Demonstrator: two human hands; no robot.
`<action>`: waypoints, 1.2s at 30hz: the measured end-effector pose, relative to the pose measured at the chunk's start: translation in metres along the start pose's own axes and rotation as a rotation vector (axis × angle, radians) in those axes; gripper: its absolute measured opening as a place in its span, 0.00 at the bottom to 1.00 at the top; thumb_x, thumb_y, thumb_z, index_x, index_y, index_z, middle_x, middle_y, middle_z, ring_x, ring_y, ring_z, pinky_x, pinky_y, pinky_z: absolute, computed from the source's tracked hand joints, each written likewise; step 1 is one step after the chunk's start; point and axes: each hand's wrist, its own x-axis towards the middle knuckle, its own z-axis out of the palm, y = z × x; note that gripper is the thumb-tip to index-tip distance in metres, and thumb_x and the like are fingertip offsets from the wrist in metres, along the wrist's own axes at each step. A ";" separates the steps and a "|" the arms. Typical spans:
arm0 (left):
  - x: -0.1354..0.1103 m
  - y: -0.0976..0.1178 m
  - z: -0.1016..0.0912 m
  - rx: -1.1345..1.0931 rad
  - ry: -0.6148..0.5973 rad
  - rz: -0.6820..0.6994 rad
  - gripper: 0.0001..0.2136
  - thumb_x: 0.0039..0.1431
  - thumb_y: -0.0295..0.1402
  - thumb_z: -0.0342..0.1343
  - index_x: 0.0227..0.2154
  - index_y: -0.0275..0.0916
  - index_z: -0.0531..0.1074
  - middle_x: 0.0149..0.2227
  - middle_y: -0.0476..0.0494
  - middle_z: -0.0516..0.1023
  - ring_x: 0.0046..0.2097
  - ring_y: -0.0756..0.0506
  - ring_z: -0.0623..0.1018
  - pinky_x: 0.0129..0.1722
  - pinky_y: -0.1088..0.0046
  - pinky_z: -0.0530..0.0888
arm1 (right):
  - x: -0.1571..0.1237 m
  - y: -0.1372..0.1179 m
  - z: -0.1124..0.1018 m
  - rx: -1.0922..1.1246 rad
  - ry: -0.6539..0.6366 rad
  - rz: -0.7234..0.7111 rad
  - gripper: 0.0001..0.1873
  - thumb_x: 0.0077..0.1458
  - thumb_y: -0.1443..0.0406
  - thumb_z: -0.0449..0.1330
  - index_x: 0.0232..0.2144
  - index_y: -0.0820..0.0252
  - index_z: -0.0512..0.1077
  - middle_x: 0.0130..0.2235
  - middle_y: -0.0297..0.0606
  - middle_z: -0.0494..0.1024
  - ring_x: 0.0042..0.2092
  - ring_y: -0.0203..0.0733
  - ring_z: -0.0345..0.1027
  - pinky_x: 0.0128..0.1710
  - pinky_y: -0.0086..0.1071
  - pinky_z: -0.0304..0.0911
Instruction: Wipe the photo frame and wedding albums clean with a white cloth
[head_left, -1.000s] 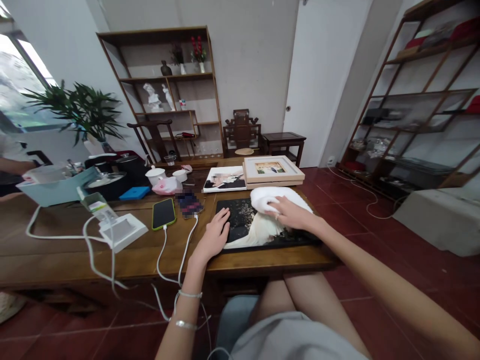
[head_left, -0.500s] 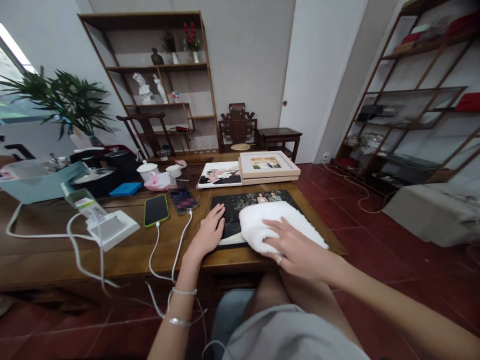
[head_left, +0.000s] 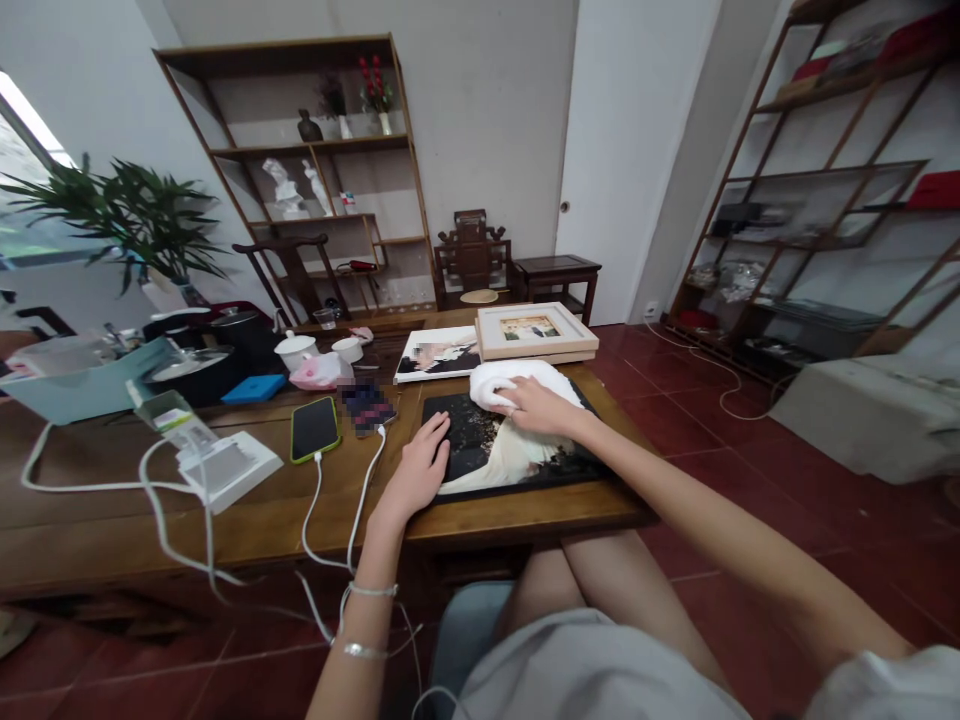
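A dark photo panel (head_left: 469, 440) with a pale gown printed on it lies flat at the near edge of the wooden table. On its left edge my left hand (head_left: 421, 465) rests with fingers stretched out. My right hand (head_left: 541, 408) is closed on a bunched white towel (head_left: 491, 382), which lies over the panel's far part and hides the printed figures there. Just beyond the towel are a stacked pair of light wooden picture frames (head_left: 577, 345) and a white-edged photo print (head_left: 437, 355).
Left of the panel lie a green-cased phone (head_left: 315, 430) and a second, blurred phone (head_left: 366, 405), with white cables (head_left: 360, 500) hanging over the table edge. Farther left are an open white box (head_left: 240, 470), a blue box (head_left: 253, 388) and a teal bin (head_left: 67, 385).
My right hand has pushed the towel away from me, from the panel's near right side to its far edge, uncovering the printed gown. My left hand stays in place.
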 end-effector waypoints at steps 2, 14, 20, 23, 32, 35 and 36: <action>0.000 0.000 0.000 -0.001 0.003 -0.001 0.20 0.61 0.33 0.40 0.55 0.36 0.62 0.61 0.37 0.60 0.63 0.43 0.58 0.60 0.57 0.56 | -0.005 -0.004 0.002 -0.005 0.003 0.008 0.17 0.61 0.63 0.46 0.45 0.61 0.70 0.54 0.51 0.66 0.58 0.53 0.52 0.53 0.51 0.48; 0.000 -0.002 0.003 -0.004 0.009 0.003 0.20 0.61 0.32 0.40 0.55 0.38 0.62 0.61 0.38 0.60 0.63 0.43 0.58 0.59 0.54 0.56 | -0.091 -0.078 -0.007 0.058 -0.030 -0.189 0.14 0.51 0.71 0.52 0.40 0.57 0.72 0.53 0.45 0.69 0.61 0.52 0.48 0.56 0.55 0.42; 0.000 -0.003 0.002 0.009 0.005 0.020 0.20 0.61 0.32 0.40 0.55 0.37 0.62 0.61 0.38 0.60 0.62 0.43 0.58 0.59 0.55 0.57 | -0.028 -0.044 0.005 -0.011 -0.016 -0.122 0.15 0.59 0.65 0.49 0.45 0.59 0.70 0.52 0.49 0.69 0.59 0.53 0.50 0.54 0.54 0.46; 0.001 -0.004 0.002 0.011 0.024 0.032 0.20 0.61 0.32 0.40 0.55 0.38 0.62 0.60 0.38 0.61 0.62 0.43 0.59 0.59 0.55 0.58 | 0.005 -0.034 0.010 -0.035 0.000 -0.060 0.16 0.61 0.63 0.47 0.46 0.60 0.69 0.53 0.52 0.67 0.59 0.53 0.51 0.53 0.54 0.47; 0.001 -0.001 0.002 -0.005 0.001 0.028 0.20 0.61 0.31 0.39 0.55 0.36 0.62 0.60 0.37 0.61 0.62 0.43 0.58 0.59 0.57 0.57 | -0.051 -0.073 0.006 0.002 0.001 -0.099 0.15 0.56 0.68 0.50 0.45 0.60 0.70 0.54 0.48 0.67 0.61 0.55 0.47 0.55 0.58 0.41; 0.000 0.001 0.002 -0.004 -0.007 -0.005 0.20 0.61 0.32 0.39 0.55 0.36 0.62 0.61 0.37 0.60 0.63 0.43 0.57 0.59 0.56 0.57 | -0.083 -0.082 -0.004 0.051 -0.025 -0.181 0.14 0.52 0.71 0.52 0.41 0.57 0.72 0.54 0.45 0.67 0.61 0.52 0.46 0.56 0.55 0.41; 0.000 0.002 0.002 -0.004 -0.007 -0.012 0.20 0.61 0.32 0.39 0.55 0.35 0.62 0.61 0.37 0.60 0.63 0.42 0.57 0.59 0.56 0.57 | -0.088 -0.080 -0.006 0.064 -0.036 -0.200 0.14 0.52 0.71 0.52 0.39 0.57 0.72 0.53 0.45 0.69 0.61 0.50 0.47 0.57 0.54 0.42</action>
